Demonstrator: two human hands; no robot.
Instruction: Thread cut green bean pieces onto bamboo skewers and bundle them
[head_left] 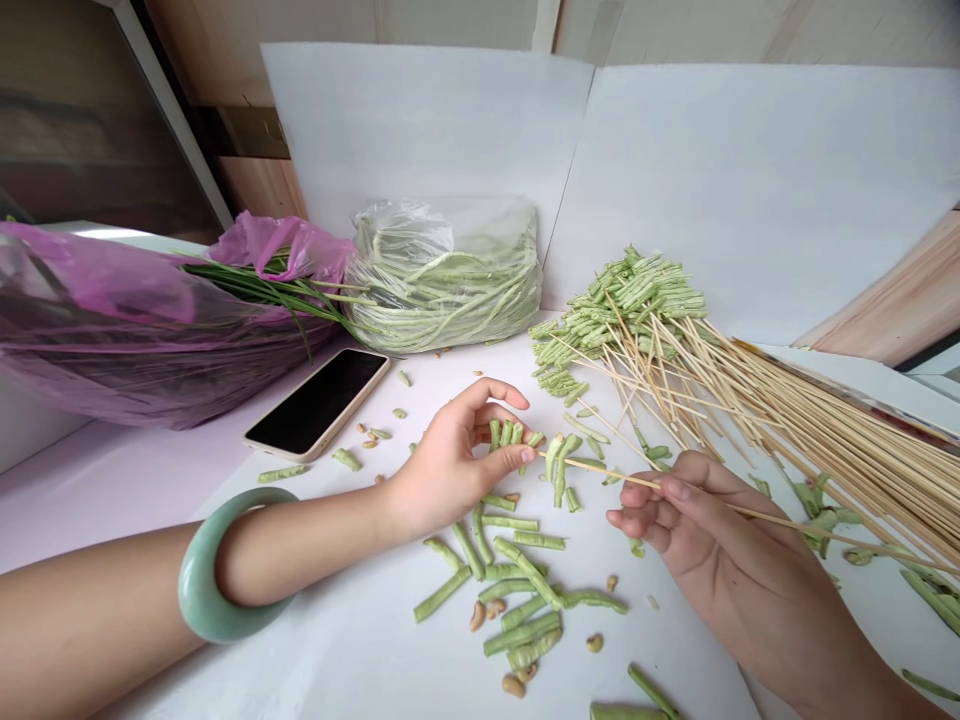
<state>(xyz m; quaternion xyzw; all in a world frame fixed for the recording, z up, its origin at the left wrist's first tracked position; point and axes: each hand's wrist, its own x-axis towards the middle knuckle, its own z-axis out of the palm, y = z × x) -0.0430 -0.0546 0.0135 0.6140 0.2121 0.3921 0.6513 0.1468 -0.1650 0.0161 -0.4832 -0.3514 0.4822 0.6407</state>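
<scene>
My left hand pinches a few short green bean pieces side by side between thumb and fingers; a jade bangle circles its wrist. My right hand grips a thin bamboo skewer whose tip points left at the held pieces. More bean pieces sit on the skewer. Cut bean pieces lie scattered on the white table beneath both hands.
A pile of finished bean skewers fans out at the right. A clear bag of long beans and a purple bag of greens stand behind. A phone lies face up at the left.
</scene>
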